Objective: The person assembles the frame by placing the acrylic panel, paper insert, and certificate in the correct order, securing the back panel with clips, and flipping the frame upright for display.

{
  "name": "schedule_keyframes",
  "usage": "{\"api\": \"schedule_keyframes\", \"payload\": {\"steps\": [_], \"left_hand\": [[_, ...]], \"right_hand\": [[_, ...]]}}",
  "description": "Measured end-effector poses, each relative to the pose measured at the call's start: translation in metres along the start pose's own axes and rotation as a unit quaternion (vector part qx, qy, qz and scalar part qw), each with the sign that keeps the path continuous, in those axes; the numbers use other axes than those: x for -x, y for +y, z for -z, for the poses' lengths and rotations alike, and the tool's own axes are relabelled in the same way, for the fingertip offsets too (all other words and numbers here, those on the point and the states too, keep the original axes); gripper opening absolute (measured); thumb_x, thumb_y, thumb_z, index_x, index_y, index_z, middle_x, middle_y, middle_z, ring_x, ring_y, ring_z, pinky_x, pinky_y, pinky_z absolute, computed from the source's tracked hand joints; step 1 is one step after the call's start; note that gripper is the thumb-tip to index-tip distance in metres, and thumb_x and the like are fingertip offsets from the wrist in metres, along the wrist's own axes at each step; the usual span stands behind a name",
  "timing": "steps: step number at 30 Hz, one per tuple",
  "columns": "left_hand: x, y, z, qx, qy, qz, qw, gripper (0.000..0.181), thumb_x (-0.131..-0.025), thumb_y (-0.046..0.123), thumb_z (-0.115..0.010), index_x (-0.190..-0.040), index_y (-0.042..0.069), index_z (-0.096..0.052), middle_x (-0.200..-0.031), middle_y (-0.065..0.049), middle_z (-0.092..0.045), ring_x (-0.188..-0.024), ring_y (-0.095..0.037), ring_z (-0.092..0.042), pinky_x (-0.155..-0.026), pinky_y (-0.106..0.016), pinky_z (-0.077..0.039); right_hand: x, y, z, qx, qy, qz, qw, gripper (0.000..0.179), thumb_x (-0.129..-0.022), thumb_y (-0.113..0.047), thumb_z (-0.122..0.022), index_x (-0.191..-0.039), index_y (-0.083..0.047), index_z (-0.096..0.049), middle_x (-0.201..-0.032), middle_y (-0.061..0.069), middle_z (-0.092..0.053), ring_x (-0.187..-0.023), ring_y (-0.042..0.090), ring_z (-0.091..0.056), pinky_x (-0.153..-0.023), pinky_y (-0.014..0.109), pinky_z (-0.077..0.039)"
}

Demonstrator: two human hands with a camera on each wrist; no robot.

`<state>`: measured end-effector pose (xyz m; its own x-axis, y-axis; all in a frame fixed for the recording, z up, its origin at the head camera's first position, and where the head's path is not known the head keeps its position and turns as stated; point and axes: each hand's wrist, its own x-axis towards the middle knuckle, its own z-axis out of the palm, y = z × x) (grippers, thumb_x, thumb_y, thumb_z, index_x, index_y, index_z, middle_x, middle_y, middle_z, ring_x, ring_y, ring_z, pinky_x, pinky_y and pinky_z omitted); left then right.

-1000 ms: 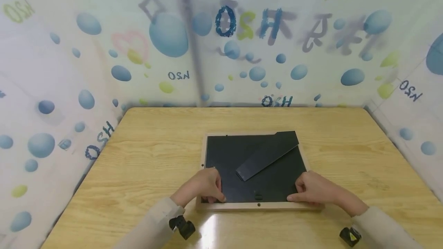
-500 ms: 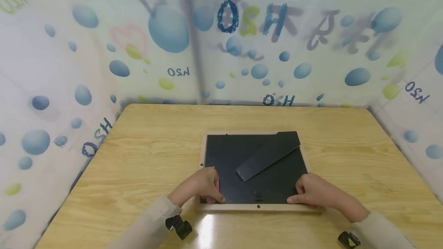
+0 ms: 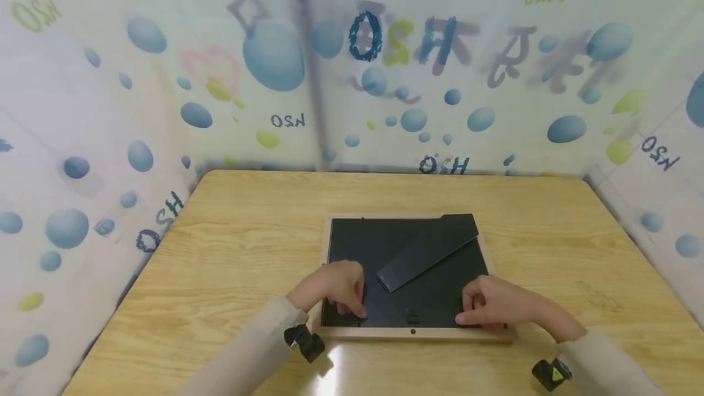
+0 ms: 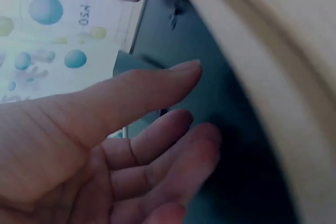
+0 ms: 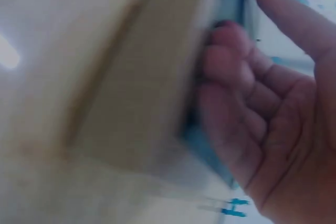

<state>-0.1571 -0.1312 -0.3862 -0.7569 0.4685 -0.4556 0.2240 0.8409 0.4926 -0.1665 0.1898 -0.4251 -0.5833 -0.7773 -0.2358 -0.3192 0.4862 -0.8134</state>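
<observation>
A picture frame lies face down on the table, its light wooden rim (image 3: 385,334) around a black backing board (image 3: 352,243). A black easel stand (image 3: 429,253) lies slantwise across that board. Over the near left corner of the frame is my left hand (image 3: 338,286), its fingers loosely bent; the left wrist view shows nothing between thumb and fingers. My right hand (image 3: 492,301) is at the near right corner. In the right wrist view its bent fingertips (image 5: 228,72) are close beside the inner edge of the rim, with the thumb apart; whether they touch is unclear.
The wooden table (image 3: 247,231) extends on all sides of the frame. A patterned curtain (image 3: 489,66) encloses the back and both sides. Small dark fittings (image 3: 413,318) sit at the board's near edge.
My left hand has lifted and shifted slightly right from the corner. My right hand's fingers have loosened a little near the same spot. The frame and its stand stay put; the head view tilts slightly.
</observation>
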Motion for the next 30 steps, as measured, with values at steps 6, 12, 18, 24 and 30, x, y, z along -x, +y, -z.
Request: {"api": "schedule_keyframes", "payload": {"steps": [6, 12, 18, 24, 30], "left_hand": [[-0.022, -0.006, 0.019, 0.009, 0.099, 0.001, 0.995, 0.014, -0.074, 0.013, -0.076, -0.068, 0.009, -0.063, -0.058, 0.002, -0.058, -0.048, -0.012, -0.057, -0.043, -0.022, -0.043], [-0.043, -0.022, 0.035, -0.016, 0.188, 0.021, 0.9819, 0.013, -0.076, 0.017, -0.075, -0.077, 0.01, -0.065, -0.07, 0.002, -0.059, -0.059, -0.013, -0.054, -0.053, -0.027, -0.046], [-0.067, -0.038, 0.045, -0.04, 0.246, 0.034, 0.9678, 0.024, -0.076, 0.019, -0.075, -0.094, 0.009, -0.064, -0.092, -0.004, -0.063, -0.082, -0.019, -0.059, -0.069, -0.032, -0.05], [-0.078, -0.044, 0.047, -0.04, 0.24, 0.044, 0.969, 0.036, -0.075, 0.019, -0.076, -0.107, 0.01, -0.064, -0.103, -0.007, -0.059, -0.095, -0.021, -0.057, -0.075, -0.035, -0.05], [-0.083, -0.043, 0.046, -0.044, 0.239, 0.023, 0.9697, 0.033, -0.075, 0.02, -0.076, -0.105, 0.01, -0.068, -0.103, -0.005, -0.061, -0.096, -0.02, -0.058, -0.078, -0.035, -0.05]], "right_hand": [[-0.001, -0.007, 0.027, 0.029, 0.039, 0.001, 0.9988, 0.018, -0.087, -0.028, -0.062, -0.085, -0.011, -0.062, -0.062, 0.0, -0.058, -0.051, 0.011, -0.052, -0.046, 0.024, -0.046], [0.006, 0.006, 0.056, 0.04, 0.084, -0.057, 0.9941, 0.023, -0.087, -0.026, -0.062, -0.093, -0.004, -0.061, -0.068, 0.006, -0.06, -0.056, 0.018, -0.055, -0.05, 0.029, -0.05], [0.013, 0.024, 0.069, -0.007, 0.099, -0.091, 0.9909, 0.025, -0.086, -0.02, -0.063, -0.096, 0.003, -0.059, -0.074, 0.009, -0.061, -0.066, 0.025, -0.06, -0.057, 0.032, -0.054], [0.015, 0.043, 0.067, -0.054, 0.115, -0.115, 0.9852, 0.026, -0.084, -0.017, -0.066, -0.093, 0.005, -0.059, -0.072, 0.011, -0.062, -0.064, 0.024, -0.06, -0.056, 0.033, -0.054], [0.016, 0.049, 0.061, -0.071, 0.124, -0.135, 0.9805, 0.028, -0.084, -0.02, -0.067, -0.091, 0.007, -0.063, -0.072, 0.011, -0.066, -0.062, 0.021, -0.062, -0.056, 0.033, -0.055]]}}
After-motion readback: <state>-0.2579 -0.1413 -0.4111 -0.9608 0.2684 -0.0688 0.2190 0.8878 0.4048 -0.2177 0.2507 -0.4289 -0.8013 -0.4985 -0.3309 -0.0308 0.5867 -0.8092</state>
